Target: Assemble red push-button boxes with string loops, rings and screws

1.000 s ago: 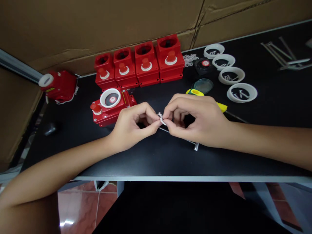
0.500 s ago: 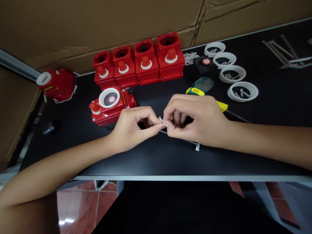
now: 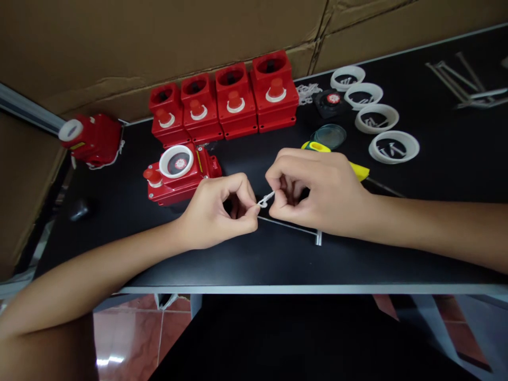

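A short white cord (image 3: 265, 199) with a small loop is stretched between my two hands above the black table. My left hand (image 3: 226, 209) pinches one end of it between thumb and forefinger. The other end sits in a thumb-and-finger pinch of my right hand (image 3: 313, 190). Below the hands lies a thin metal T-shaped wrench (image 3: 293, 226), partly hidden. Just left of my left hand is a red box (image 3: 178, 185) with a white ring (image 3: 177, 161) and a red knob on it. A yellow and green handle (image 3: 315, 146) shows behind my right hand.
Several open red housings (image 3: 236, 108) stand along the cardboard wall, with another red box (image 3: 95, 140) far left. White rings (image 3: 394, 147) holding screws, clear discs (image 3: 329, 136), a black part (image 3: 331, 101), white cords (image 3: 308, 93) and metal rods (image 3: 456, 82) lie to the right.
My hands have moved slightly apart, and the cord between them is now drawn out with a small loop or knot showing. The view has shifted a little.
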Demonstrator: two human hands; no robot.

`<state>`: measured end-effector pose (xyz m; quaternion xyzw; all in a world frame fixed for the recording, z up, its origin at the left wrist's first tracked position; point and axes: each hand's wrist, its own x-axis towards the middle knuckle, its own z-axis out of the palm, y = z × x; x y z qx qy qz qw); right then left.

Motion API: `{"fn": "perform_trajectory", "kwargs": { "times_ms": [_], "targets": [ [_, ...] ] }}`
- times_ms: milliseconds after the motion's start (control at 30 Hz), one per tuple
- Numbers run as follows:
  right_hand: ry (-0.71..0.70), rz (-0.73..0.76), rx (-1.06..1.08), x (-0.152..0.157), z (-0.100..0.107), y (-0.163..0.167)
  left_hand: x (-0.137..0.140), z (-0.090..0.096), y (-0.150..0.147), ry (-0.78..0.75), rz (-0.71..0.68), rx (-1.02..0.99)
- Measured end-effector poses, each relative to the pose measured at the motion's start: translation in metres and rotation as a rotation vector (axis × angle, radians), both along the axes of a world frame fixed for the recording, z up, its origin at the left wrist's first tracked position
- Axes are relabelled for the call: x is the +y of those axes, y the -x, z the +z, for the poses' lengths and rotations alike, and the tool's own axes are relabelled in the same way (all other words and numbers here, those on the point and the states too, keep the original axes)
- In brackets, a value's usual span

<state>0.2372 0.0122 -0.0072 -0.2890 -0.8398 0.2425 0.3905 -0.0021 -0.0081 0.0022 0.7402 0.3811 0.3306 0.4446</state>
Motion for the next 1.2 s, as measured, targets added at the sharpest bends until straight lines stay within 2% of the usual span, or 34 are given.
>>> {"fn": "perform_trajectory", "kwargs": {
  "times_ms": [133, 333, 667, 1000, 1200],
  "targets": [
    [0.162, -0.027, 0.026, 0.001, 0.003, 0.001, 0.001, 0.0, 0.0, 0.009, 0.003, 0.009],
    [0.298, -0.095, 0.068, 0.002, 0.007, 0.002, 0.002, 0.002, 0.001, -0.03, -0.016, 0.023],
    [0.745, -0.02, 0.335, 0.011, -0.003, -0.006, 0.003, 0.002, 0.003, -0.041, -0.026, 0.032],
    [0.919, 0.127, 0.542, 0.016, 0.002, -0.006, 0.004, 0.004, 0.004, -0.074, -0.041, 0.07],
    [0.947, 0.267, 0.529, 0.019, -0.001, -0.006, 0.003, 0.001, 0.006, -0.074, -0.04, 0.067]
  ]
}}
